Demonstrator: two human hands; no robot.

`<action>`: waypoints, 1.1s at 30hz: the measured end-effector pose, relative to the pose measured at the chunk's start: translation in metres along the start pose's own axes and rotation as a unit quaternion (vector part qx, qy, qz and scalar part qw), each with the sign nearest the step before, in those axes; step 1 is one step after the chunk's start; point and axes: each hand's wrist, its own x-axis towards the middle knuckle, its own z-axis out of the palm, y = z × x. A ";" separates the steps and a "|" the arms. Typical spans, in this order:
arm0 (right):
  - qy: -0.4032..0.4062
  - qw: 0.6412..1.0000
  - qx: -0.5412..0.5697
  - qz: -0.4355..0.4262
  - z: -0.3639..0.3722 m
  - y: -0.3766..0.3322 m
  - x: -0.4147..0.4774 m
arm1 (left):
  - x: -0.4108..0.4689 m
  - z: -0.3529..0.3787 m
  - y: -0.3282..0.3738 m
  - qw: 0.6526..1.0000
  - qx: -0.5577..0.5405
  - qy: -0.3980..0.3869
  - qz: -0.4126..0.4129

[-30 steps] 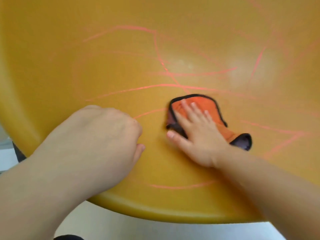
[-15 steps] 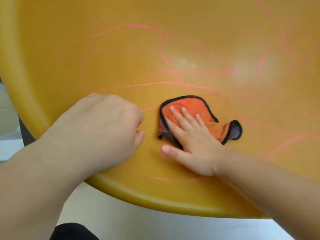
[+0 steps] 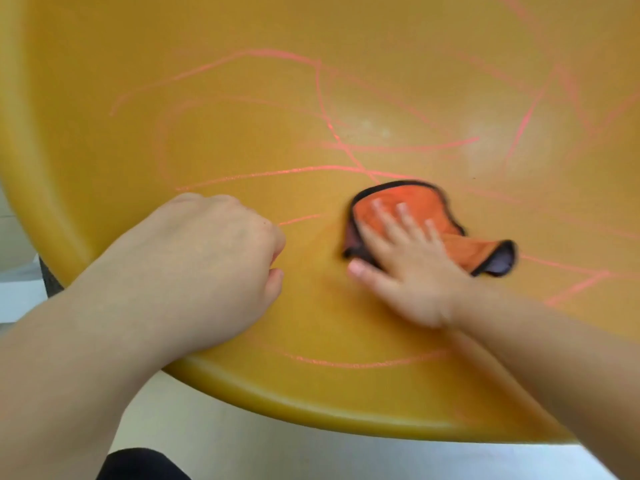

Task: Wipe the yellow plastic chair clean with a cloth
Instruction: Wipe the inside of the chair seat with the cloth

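The job looks barely begun. The yellow plastic chair (image 3: 207, 116) carries pink scribble lines (image 3: 398, 147) across most of its seat: long strokes towards the back, more at the right side, and one curved line (image 3: 363, 363) just inside the front edge. The only patch that reads as clean is the bare stretch between the two hands near the front edge, so by my reckoning nearly all of the wiping is left.

The orange cloth (image 3: 408, 202), edged in dark trim, lies bunched on the seat a little right of the middle, one folded corner sticking out towards the right side. The right hand (image 3: 412, 271) lies flat on top of it, fingers (image 3: 403, 220) straight and spread, pressing it down onto the plastic; the thumb rests on the bare seat just beside the cloth. That hand is blurred — it is likely mid-stroke.

The left hand (image 3: 207, 258) sits near the front left edge, clenched into a loose fist with the knuckles on the seat — nothing shows in it, and it seems to steady the chair.
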 end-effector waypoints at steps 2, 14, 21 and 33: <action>-0.040 0.990 0.000 -0.136 0.007 -0.034 -0.021 | 0.004 -0.009 0.003 1.000 -0.006 -0.005 0.025; 0.024 0.995 0.008 0.097 -0.007 0.024 0.025 | 0.006 -0.013 0.011 0.997 -0.006 -0.072 0.008; -0.041 0.970 -0.036 -0.237 0.007 -0.028 -0.019 | 0.007 -0.012 0.009 0.997 -0.023 -0.066 -0.015; 0.010 1.000 -0.005 -0.011 0.002 -0.017 0.018 | 0.005 -0.007 0.008 0.999 -0.023 -0.022 0.036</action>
